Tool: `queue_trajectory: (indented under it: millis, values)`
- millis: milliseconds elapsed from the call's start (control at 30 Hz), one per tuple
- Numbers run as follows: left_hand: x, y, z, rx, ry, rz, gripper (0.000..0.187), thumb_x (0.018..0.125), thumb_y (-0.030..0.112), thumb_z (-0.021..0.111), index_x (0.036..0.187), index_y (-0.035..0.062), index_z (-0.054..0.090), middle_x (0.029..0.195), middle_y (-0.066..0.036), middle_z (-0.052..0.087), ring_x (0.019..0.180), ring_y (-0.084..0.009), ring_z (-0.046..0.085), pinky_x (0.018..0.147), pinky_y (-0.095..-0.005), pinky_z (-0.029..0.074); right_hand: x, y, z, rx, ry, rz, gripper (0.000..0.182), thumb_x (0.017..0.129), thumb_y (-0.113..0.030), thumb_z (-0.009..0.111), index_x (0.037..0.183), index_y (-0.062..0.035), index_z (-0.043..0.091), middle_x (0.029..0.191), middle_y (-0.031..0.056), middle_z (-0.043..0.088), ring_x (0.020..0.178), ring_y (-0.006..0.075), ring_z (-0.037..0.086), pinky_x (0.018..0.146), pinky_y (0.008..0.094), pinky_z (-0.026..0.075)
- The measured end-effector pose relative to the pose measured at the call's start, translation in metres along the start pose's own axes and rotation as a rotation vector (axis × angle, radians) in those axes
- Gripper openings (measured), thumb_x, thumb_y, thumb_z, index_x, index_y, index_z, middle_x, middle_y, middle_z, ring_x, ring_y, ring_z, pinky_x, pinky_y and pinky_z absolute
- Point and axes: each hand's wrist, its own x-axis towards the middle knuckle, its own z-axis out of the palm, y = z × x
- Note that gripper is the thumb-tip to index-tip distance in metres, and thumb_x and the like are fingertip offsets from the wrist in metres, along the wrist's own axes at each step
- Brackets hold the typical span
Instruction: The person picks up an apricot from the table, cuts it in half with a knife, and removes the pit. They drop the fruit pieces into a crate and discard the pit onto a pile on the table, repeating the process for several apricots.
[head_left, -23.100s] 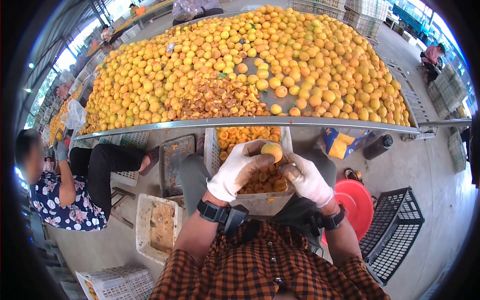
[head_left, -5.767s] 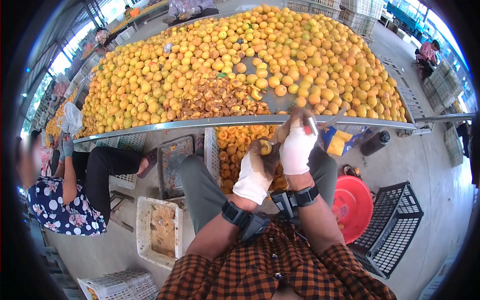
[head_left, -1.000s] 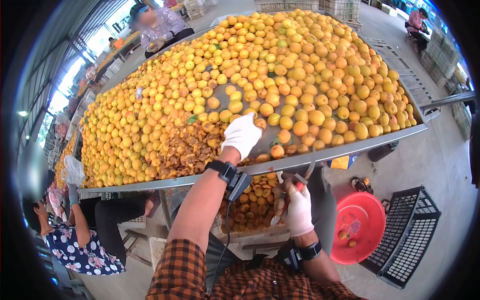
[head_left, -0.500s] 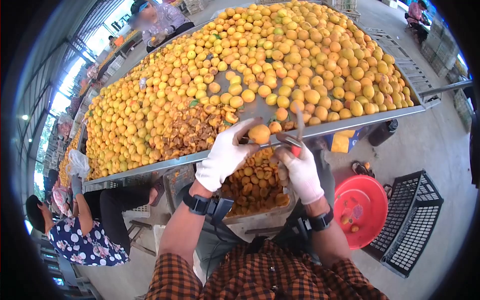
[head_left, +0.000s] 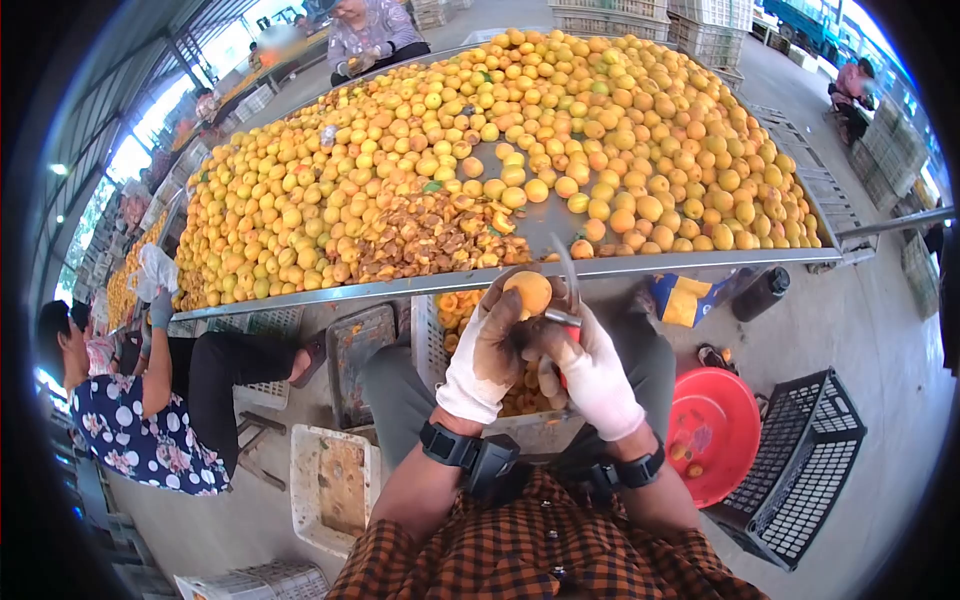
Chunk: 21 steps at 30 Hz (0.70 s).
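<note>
My left hand [head_left: 482, 365], in a white glove with dirty fingers, is closed round an orange-yellow apricot [head_left: 533, 292]. In my right hand [head_left: 600, 385], also gloved, is a curved knife [head_left: 569, 265] with a red handle. Its thin blade points up and away, beside the fruit. Both hands are close together in front of the table's metal edge [head_left: 400, 284]. Under them stands a white crate [head_left: 428, 340] of apricot halves, partly hidden by the hands. On the table, a heap of whole apricots [head_left: 400, 150] surrounds a pile of brown, cut pieces [head_left: 425, 235].
At right on the floor are a red basin [head_left: 715, 430] with a few fruits, a black crate [head_left: 795, 470] and a dark bottle [head_left: 762, 293]. A stained white tub [head_left: 330, 480] lies at left. Another person [head_left: 160, 400] sits at the table's left; one more [head_left: 370, 35] is across.
My hands have come closer together and nearer my body, with the apricot and knife still held. The view has shifted, showing more floor and the white tub at left.
</note>
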Motion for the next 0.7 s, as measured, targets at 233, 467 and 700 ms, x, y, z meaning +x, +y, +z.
queue_trajectory:
  millis: [233, 467, 700]
  values:
    - [-0.003, -0.010, -0.017, -0.070, -0.094, 0.013, 0.050, 0.092, 0.040, 0.050, 0.125, 0.0028, 0.046, 0.112, -0.014, 0.058, 0.103, -0.0256, 0.057, 0.085, -0.0369, 0.050, -0.014, 0.013, -0.009, -0.658, 0.044, -0.275, 0.028, 0.090, -0.017, 0.054, 0.112, -0.0013, 0.047, 0.075, 0.0160, 0.054, 0.063, 0.0298, 0.056, 0.062, 0.0326, 0.047]
    - [-0.016, -0.006, -0.013, -0.074, -0.058, -0.001, 0.049, 0.094, 0.040, 0.047, 0.126, 0.0029, 0.046, 0.114, -0.017, 0.057, 0.101, -0.0249, 0.058, 0.084, -0.0360, 0.051, -0.016, 0.015, 0.002, -0.730, 0.058, -0.403, 0.029, 0.090, -0.014, 0.053, 0.116, -0.0031, 0.048, 0.082, 0.0224, 0.057, 0.076, 0.0424, 0.057, 0.065, 0.0355, 0.047]
    - [-0.021, -0.008, -0.006, -0.138, -0.038, -0.022, 0.048, 0.093, 0.039, 0.047, 0.125, 0.0033, 0.045, 0.112, -0.014, 0.058, 0.096, -0.0211, 0.058, 0.082, -0.0323, 0.049, -0.013, 0.022, 0.007, -0.738, 0.127, -0.434, 0.033, 0.089, -0.014, 0.054, 0.119, -0.0034, 0.046, 0.084, 0.0242, 0.060, 0.082, 0.0435, 0.059, 0.064, 0.0383, 0.048]
